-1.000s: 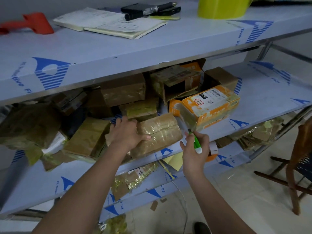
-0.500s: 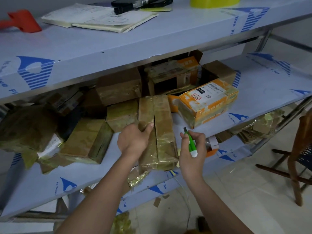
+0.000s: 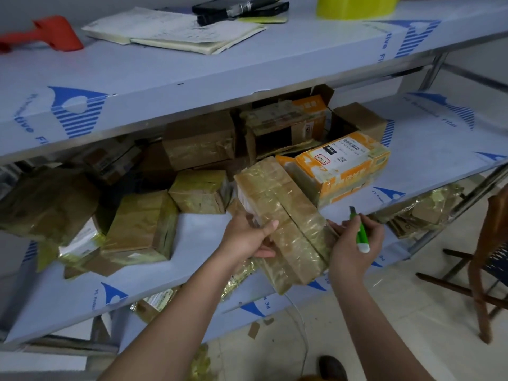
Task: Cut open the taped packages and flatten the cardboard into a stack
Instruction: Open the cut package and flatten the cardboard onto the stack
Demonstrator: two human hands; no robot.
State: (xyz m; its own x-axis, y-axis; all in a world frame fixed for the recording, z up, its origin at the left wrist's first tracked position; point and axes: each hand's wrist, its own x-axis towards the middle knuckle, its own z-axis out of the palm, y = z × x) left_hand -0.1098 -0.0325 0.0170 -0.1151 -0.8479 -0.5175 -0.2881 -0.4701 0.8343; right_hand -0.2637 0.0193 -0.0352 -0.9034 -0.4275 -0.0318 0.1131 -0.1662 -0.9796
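A long brown taped package (image 3: 286, 215) lies tilted at the front edge of the middle shelf (image 3: 198, 243), its near end hanging over the edge. My left hand (image 3: 247, 237) grips its left side, thumb on top. My right hand (image 3: 354, 240) holds a green utility knife (image 3: 360, 231) with the blade up, and its fingertips touch the package's right side. Several more taped brown packages (image 3: 143, 224) are piled on the shelf to the left and behind. An orange and white box (image 3: 343, 163) stands right behind the held package.
The top shelf (image 3: 137, 78) overhangs the pile and carries an open notebook (image 3: 176, 31), a black device, a red tool (image 3: 49, 34) and a yellow container (image 3: 354, 5). Crumpled tape and flattened cardboard (image 3: 423, 213) lie on the lower shelf. A wooden chair (image 3: 492, 259) stands at the right.
The package has swung from lying across the shelf to pointing toward me, then tilted to the right. My right hand with the knife has come up against its right side.
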